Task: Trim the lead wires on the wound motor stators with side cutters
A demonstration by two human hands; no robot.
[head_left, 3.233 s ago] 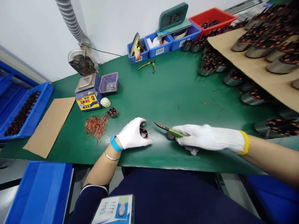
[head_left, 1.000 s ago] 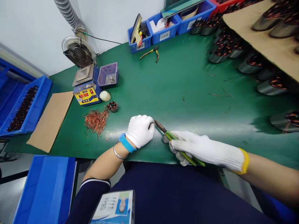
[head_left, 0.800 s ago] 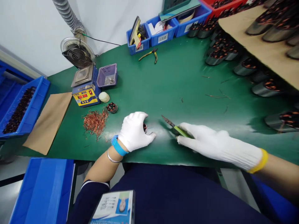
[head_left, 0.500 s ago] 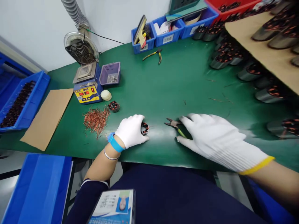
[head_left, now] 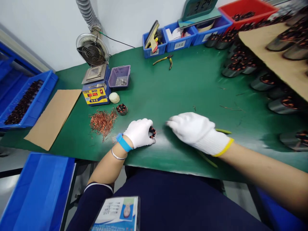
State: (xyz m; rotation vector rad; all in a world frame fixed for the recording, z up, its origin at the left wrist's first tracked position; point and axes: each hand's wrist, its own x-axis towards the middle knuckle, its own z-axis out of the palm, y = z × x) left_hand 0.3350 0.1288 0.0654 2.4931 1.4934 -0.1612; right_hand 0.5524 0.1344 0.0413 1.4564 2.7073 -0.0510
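Note:
My left hand (head_left: 139, 133), in a white glove, grips a small round wire-wound core (head_left: 151, 132) with black and copper-coloured parts, low over the green table. To its right, my gloved right hand (head_left: 192, 128) points its fingers toward the core, apart from it. Its fingers lie close together, the tips are blurred and the thumb is hidden. Under this hand lie cutting pliers; their green handles (head_left: 209, 159) stick out to the right, and their jaws are covered. Another such core (head_left: 122, 109) stands farther back, beside a heap of copper wire bits (head_left: 103, 122).
At the back left stand a blue soldering pot unit (head_left: 96, 93) and a purple tray (head_left: 119, 77). Yellow-handled pliers (head_left: 165, 60) lie before blue bins (head_left: 156, 51). Larger metal-cased cores (head_left: 280, 105) crowd the right side, partly under a cardboard sheet (head_left: 257, 41).
My right hand has let go of the pliers and moved left over them, toward the core. My left hand keeps its hold. The whole view has shifted slightly.

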